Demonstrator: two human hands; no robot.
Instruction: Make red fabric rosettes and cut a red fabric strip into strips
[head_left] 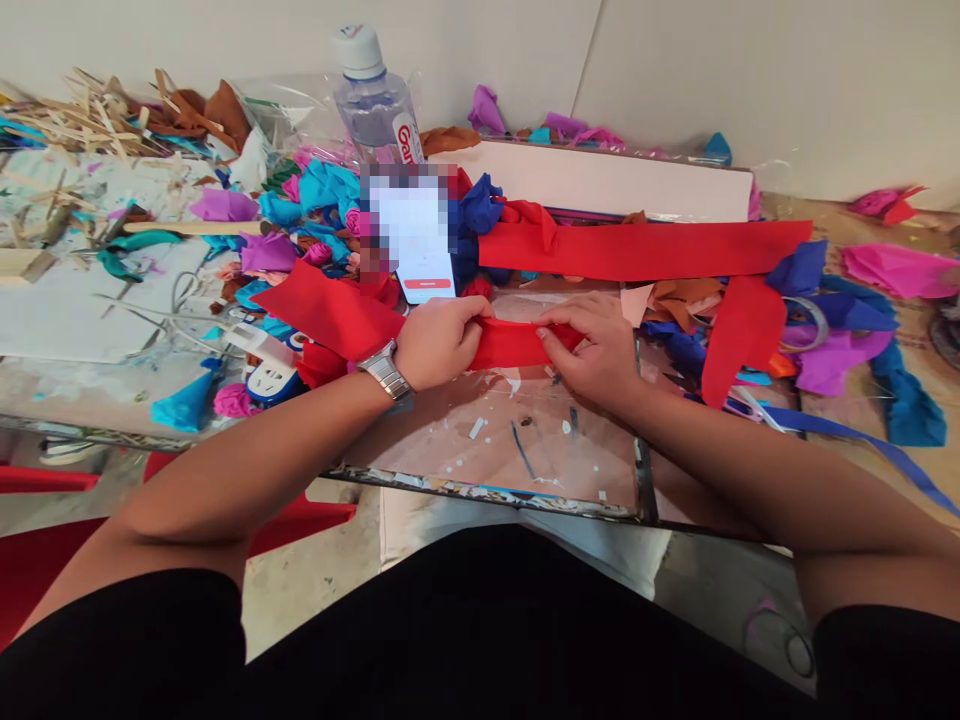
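Note:
A short red strip (510, 344) is stretched between my two hands above the table's front part. My left hand (442, 340), with a metal watch at the wrist, is closed on the strip's left end. Thumb and fingers of my right hand (586, 345) pinch its upper edge toward the right end. Just beyond my left hand a lit phone (424, 245) leans upright among crumpled coloured pieces. A long red strip (645, 250) lies behind my hands, and another red piece (330, 310) is left of my left hand.
A clear bottle (375, 105) with a white cap stands behind the phone. Wooden sticks (94, 115) are heaped at the back left. A white power strip (270, 365) lies left of my left hand. Scissors (750, 408) and a tape roll (810, 322) lie at the right.

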